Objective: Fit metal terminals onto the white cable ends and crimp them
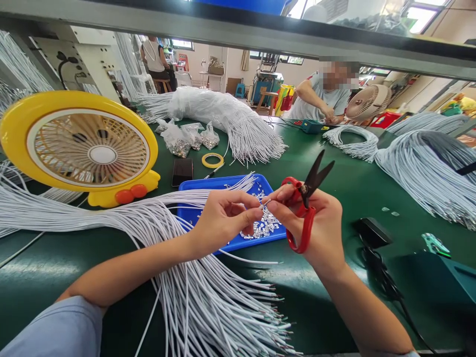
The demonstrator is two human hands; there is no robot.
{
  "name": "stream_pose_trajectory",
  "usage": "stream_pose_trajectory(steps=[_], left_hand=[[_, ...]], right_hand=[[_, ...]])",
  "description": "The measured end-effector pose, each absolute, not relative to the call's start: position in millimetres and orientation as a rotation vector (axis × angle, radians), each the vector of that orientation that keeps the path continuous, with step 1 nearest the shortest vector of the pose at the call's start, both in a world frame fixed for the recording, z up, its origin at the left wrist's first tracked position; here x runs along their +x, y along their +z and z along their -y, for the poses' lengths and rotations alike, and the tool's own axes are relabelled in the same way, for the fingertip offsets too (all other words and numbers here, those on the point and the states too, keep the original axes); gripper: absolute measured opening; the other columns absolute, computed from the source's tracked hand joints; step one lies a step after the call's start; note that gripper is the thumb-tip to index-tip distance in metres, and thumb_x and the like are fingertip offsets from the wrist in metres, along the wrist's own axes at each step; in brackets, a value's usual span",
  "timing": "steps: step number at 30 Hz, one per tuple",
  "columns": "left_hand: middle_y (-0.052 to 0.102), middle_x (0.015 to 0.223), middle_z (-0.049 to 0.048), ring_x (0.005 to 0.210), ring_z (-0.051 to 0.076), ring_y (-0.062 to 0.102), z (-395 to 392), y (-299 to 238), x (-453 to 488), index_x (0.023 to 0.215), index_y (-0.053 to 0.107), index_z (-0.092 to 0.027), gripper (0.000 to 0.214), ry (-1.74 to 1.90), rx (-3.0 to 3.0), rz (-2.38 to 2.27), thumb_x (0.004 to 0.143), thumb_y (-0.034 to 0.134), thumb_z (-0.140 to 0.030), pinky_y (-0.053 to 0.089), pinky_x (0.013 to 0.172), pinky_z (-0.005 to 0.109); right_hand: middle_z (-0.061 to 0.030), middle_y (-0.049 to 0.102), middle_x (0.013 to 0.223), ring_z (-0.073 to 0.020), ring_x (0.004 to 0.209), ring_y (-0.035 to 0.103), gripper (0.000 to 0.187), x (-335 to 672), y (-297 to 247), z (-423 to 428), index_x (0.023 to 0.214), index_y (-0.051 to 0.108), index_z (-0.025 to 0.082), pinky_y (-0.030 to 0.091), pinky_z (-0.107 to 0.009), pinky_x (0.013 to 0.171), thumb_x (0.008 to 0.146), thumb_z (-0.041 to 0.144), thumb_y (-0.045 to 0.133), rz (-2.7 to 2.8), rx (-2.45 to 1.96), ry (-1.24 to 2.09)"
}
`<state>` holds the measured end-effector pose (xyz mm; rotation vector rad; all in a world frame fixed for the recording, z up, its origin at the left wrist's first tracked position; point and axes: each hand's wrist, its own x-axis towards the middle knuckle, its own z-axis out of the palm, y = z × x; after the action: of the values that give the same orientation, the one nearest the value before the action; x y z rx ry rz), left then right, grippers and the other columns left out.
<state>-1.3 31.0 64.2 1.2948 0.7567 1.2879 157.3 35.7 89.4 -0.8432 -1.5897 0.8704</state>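
Where the left hand [223, 218] came close to the right hand [316, 223], just right of the middle of the frame, both were pinching at something thin and pale, apparently a wire end [265, 203]. On the left, thumb and forefinger were closed at their tips, the other fingers loosely curled beneath. On the right, thumb and forefinger nipped the same spot while that hand also carried red-handled scissors [305, 191], their dark blades slightly parted and angled toward the upper right. From where I stood, the fingertips covered most of the small piece, so I couldn't tell its exact form. Behind and below the hands sat a blue tray [256, 243], holding shiny metal bits [269, 223]; the left hand hid much of its middle. White wires [208, 297] fanned out under the left forearm toward the bottom of the frame, where some were cut off, and ran out past the left edge. A yellow fan [85, 148] filled the upper left. At the right edge, a teal box [442, 277] was only partly in view. Toward the upper right, a co-worker [316, 99] sat bent over the far side of the table [334, 317], face blurred, whatever they handled too small to make out.
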Motion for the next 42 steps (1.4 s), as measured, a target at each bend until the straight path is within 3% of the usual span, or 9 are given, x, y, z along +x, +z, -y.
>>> stream_pose_trajectory(steps=[8, 15, 27, 34, 42], left_hand=[[0.060, 0.060, -0.0001, 0.043, 0.007, 0.058, -35.2, 64.6, -5.3, 0.076, 0.065, -0.011, 0.017, 1.378, 1.366, -0.707, 0.080, 0.069, -0.026, 0.050, 0.043, 0.016], [0.056, 0.063, -0.0018, 0.045, 0.007, 0.059, -39.4, 71.3, -12.0, 0.076, 0.067, -0.013, 0.012, 1.568, 1.448, -0.718, 0.080, 0.069, -0.024, 0.048, 0.042, 0.017], [0.055, 0.069, 0.0000, 0.046, 0.005, 0.053, -38.6, 72.7, -13.5, 0.078, 0.067, -0.013, 0.021, 1.477, 1.495, -0.723, 0.082, 0.066, -0.033, 0.044, 0.043, 0.018], [0.053, 0.067, -0.0001, 0.049, 0.004, 0.043, -38.8, 73.4, -14.0, 0.078, 0.067, -0.012, 0.013, 1.481, 1.578, -0.736, 0.085, 0.061, -0.021, 0.034, 0.042, 0.016], [0.059, 0.073, 0.0045, 0.062, 0.010, 0.050, -41.3, 65.5, -14.9, 0.081, 0.069, -0.013, 0.014, 1.607, 1.787, -0.828, 0.086, 0.059, -0.022, 0.038, 0.049, 0.019]], right_hand=[[0.0012, 0.063, 0.069, -0.0089, 0.060, 0.053, 0.007, 161.4, 88.8, -48.1, 0.073, 0.062, 0.018, 0.045, -0.023, 0.058, 0.080, 0.021, 0.066, 1.730, -0.897, 0.671], [0.0007, 0.056, 0.066, -0.0108, 0.059, 0.044, 0.021, 168.3, 85.8, -64.6, 0.071, 0.054, 0.018, 0.036, -0.026, 0.056, 0.069, 0.028, 0.073, 2.014, -0.974, 0.151], [0.0006, 0.055, 0.063, -0.0113, 0.058, 0.045, 0.025, 163.2, 85.7, -59.0, 0.071, 0.049, 0.020, 0.034, -0.026, 0.055, 0.071, 0.035, 0.069, 2.183, -0.993, 0.155], [0.0011, 0.051, 0.061, -0.0109, 0.056, 0.040, 0.032, 164.3, 86.2, -58.6, 0.066, 0.043, 0.020, 0.030, -0.026, 0.054, 0.069, 0.037, 0.069, 2.236, -1.070, 0.155], [0.0021, 0.050, 0.059, -0.0096, 0.054, 0.038, 0.036, 162.8, 87.5, -54.9, 0.065, 0.041, 0.020, 0.030, -0.024, 0.053, 0.072, 0.042, 0.069, 2.230, -1.077, 0.236]])
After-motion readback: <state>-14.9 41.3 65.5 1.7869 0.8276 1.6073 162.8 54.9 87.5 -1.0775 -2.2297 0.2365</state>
